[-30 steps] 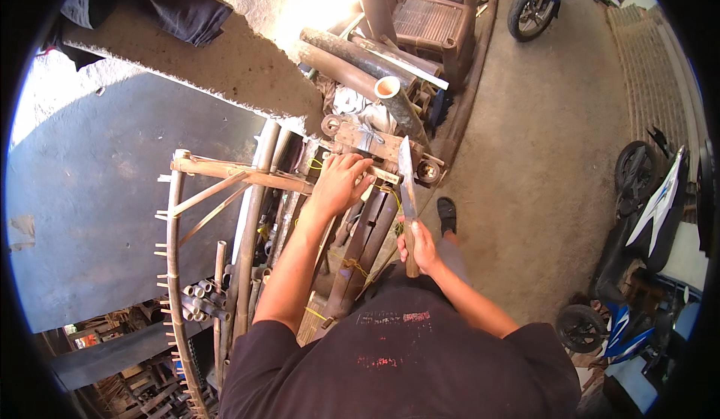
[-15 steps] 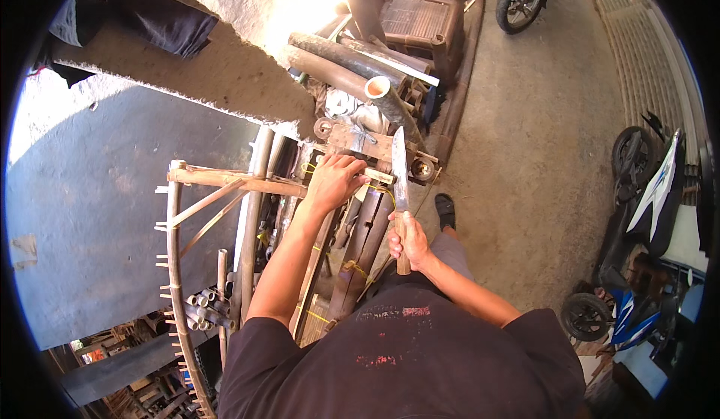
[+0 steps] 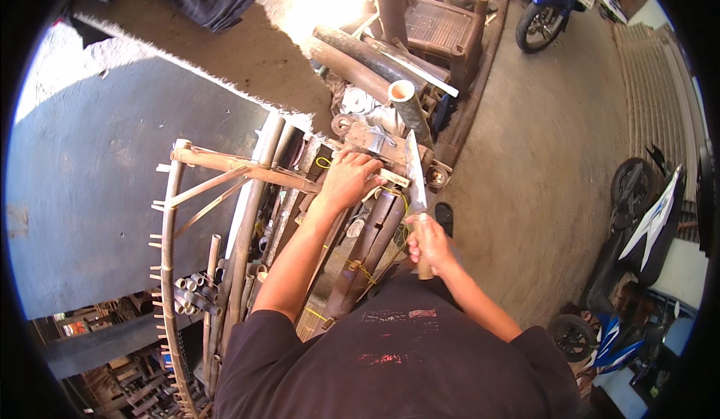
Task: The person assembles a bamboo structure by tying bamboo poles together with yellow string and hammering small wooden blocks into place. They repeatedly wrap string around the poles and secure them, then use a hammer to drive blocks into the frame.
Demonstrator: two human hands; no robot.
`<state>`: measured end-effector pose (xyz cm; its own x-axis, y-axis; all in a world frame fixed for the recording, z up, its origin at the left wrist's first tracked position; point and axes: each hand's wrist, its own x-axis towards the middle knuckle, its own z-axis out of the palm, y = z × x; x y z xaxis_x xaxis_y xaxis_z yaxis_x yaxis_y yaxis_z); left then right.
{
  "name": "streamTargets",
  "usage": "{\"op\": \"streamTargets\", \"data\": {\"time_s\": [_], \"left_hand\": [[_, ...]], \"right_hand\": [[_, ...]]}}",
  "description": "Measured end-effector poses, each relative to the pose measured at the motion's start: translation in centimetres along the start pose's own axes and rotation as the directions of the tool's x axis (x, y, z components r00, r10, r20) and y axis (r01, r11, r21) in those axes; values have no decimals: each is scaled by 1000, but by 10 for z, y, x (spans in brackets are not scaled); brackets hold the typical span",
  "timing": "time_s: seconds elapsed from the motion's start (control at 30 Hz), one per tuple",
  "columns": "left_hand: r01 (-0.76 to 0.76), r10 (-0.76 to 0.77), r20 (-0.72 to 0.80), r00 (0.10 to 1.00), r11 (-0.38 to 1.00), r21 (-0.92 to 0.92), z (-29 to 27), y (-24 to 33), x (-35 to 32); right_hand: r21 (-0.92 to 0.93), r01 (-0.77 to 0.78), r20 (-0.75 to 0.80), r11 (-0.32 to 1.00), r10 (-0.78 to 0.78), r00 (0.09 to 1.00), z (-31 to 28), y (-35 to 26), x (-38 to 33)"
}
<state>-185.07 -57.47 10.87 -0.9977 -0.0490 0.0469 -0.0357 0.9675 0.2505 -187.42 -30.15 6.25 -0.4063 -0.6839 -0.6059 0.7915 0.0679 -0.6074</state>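
Note:
My right hand [image 3: 430, 245] is closed round the wooden handle of a large knife [image 3: 415, 170]. Its broad blade points away from me, tip leaning slightly left. My left hand [image 3: 348, 182] is closed over a short, pale bamboo strip [image 3: 394, 177], whose squared end sticks out beside the blade. From this view I cannot tell whether blade and strip touch. Just beyond both hands lies a worn wooden block [image 3: 367, 138] with a grey strip tied over it. Nearer to me, a split dark bamboo pole [image 3: 360, 258] has yellow cord round it.
At left stands a bamboo frame [image 3: 174, 254] with short pegs, before a blue-grey wall [image 3: 97, 194]. Thick bamboo poles [image 3: 352, 66] and a bamboo chair [image 3: 446, 25] are beyond the block. Motorbikes [image 3: 544, 18] stand on the concrete floor [image 3: 525, 156] at right.
The whole view has shifted a little, moving the scene right and down. The knife now tilts slightly more to the left. Both hands keep their holds beside the block.

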Motion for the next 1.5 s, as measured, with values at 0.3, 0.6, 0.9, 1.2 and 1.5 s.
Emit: {"op": "streamTargets", "data": {"time_s": [0.3,0.6,0.9,1.2,1.5], "left_hand": [[358,-506,-218,834,799,-484,-4,89,-10],[600,-853,-216,474,493,-631,25,112,17],[860,-951,-308,24,177,-479,35,131,66],[853,-936,-265,-233,-66,-518,57,119,91],[834,-936,-257,-240,-64,-548,55,119,90]], "right_hand": [[-787,180,143,590,-109,984,-22,-158,4],[-731,547,483,-408,258,837,50,-299,90],[-494,801,544,-339,598,589,70,-332,181],[-412,880,623,-239,630,463,55,-339,224],[-456,869,692,-190,538,481,15,-317,251]]}}
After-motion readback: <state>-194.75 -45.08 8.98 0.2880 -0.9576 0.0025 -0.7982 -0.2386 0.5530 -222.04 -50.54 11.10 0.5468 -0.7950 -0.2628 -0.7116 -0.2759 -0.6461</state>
